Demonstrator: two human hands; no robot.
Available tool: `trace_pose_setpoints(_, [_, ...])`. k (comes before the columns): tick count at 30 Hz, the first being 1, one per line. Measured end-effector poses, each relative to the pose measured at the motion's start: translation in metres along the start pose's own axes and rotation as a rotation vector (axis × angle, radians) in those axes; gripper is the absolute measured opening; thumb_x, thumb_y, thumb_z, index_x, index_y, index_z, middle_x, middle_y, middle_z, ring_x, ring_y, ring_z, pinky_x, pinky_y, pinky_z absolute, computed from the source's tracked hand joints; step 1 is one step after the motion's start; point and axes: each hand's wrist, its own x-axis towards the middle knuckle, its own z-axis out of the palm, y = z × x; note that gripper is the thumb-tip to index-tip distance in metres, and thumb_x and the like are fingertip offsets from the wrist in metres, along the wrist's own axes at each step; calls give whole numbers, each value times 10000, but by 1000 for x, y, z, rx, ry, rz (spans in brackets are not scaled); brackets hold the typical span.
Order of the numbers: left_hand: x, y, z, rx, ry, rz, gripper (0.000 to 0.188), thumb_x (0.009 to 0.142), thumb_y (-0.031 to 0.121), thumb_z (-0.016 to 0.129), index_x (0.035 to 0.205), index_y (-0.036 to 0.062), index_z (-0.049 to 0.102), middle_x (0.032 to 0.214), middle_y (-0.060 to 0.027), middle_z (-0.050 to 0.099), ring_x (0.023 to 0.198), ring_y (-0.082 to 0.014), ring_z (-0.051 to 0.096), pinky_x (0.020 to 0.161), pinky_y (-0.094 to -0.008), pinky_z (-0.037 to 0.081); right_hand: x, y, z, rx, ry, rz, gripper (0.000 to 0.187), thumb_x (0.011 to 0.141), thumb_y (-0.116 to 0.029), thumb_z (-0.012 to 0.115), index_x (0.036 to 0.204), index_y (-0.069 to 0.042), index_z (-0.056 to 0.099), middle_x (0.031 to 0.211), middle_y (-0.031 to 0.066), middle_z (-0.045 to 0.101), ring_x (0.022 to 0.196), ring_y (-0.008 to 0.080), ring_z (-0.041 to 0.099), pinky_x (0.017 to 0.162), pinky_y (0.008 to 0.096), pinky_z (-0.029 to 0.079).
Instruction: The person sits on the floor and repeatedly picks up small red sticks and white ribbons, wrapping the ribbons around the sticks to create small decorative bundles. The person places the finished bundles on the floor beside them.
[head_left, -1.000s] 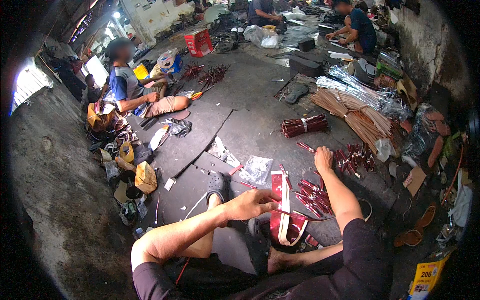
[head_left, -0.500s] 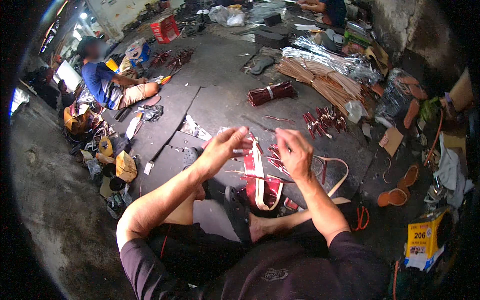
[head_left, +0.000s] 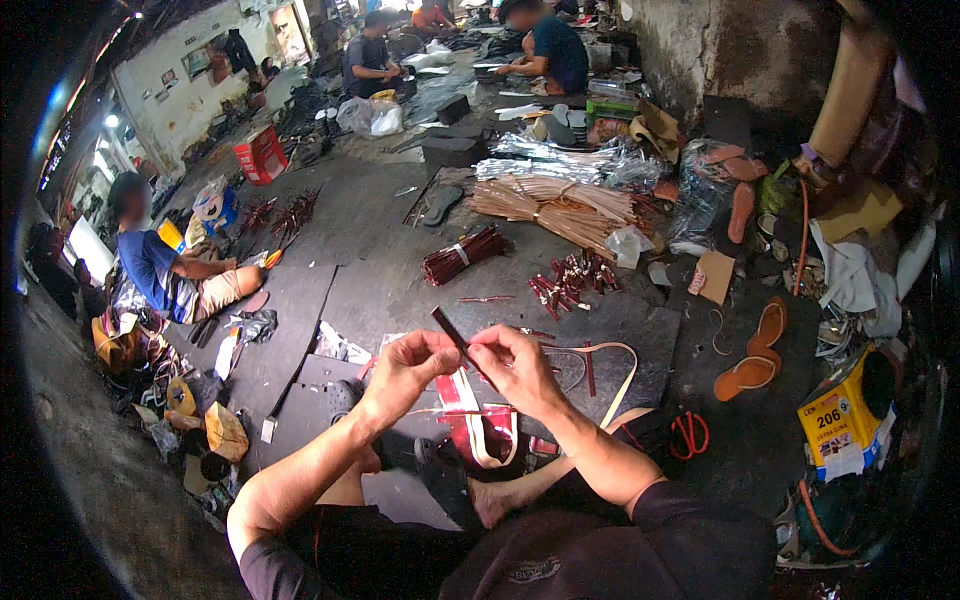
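Between my two hands runs a narrow dark maroon strip (head_left: 449, 328), slanting with one end up and left. My left hand (head_left: 412, 372) pinches it from the left, fingers closed. My right hand (head_left: 517, 372) grips it on the other side, its fingers closed as well. Just below the hands lies a shiny red piece (head_left: 462, 425) with a cream band (head_left: 492, 458) looped along it. Beyond them are a banded bundle of maroon strips (head_left: 465, 255) and a loose pile of short maroon pieces (head_left: 575, 283).
Tan strips (head_left: 560, 208) are heaped farther back. To the right are red-handled scissors (head_left: 689, 435), orange sandals (head_left: 748, 372) and a yellow can (head_left: 838, 420). A person in blue (head_left: 160, 270) sits at left; other people sit at the back. A black clog (head_left: 342, 400) is near my left forearm.
My hands were apart, fingers loosely raised; now they are together on the dark strip. The view has tilted up and turned right, showing more of the room's back.
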Motion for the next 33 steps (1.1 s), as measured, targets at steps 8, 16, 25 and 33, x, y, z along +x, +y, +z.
trace_pose_setpoints(8, [-3, -15, 2, -2, 23, 7, 180, 973, 152, 674, 1028, -11, 619, 942, -63, 701, 872, -112, 645, 807, -274, 537, -9, -2, 14, -114, -45, 1, 179, 953, -180, 650, 1014, -17, 608, 897, 141, 711, 817, 208, 705, 692, 356, 531])
trace_pose_setpoints(16, [-7, -34, -29, 280, -64, -42, 457, 992, 305, 647, 1327, 15, 536, 1050, -156, 709, 937, -176, 668, 843, -329, 541, 19, 66, -25, -174, 73, -49, 131, 941, -125, 666, 1021, -26, 696, 866, 45, 706, 770, 94, 643, 688, 274, 517])
trace_pose_setpoints(25, [-8, -17, -56, 447, -89, -205, 399, 991, 251, 587, 1291, -11, 589, 1171, -164, 675, 1050, -213, 659, 901, -352, 537, 47, 221, -61, -688, 30, 68, 295, 881, -248, 706, 1048, -5, 714, 1035, 188, 710, 991, 376, 666, 897, 435, 503])
trace_pose_setpoints(33, [-9, -24, -62, 457, -109, -198, 377, 980, 294, 613, 1239, 23, 649, 1112, -118, 707, 1074, -204, 642, 981, -386, 473, 149, 326, -18, -1193, -85, 10, 243, 901, -176, 611, 1111, -85, 690, 1137, 146, 646, 1120, 331, 588, 961, 461, 438])
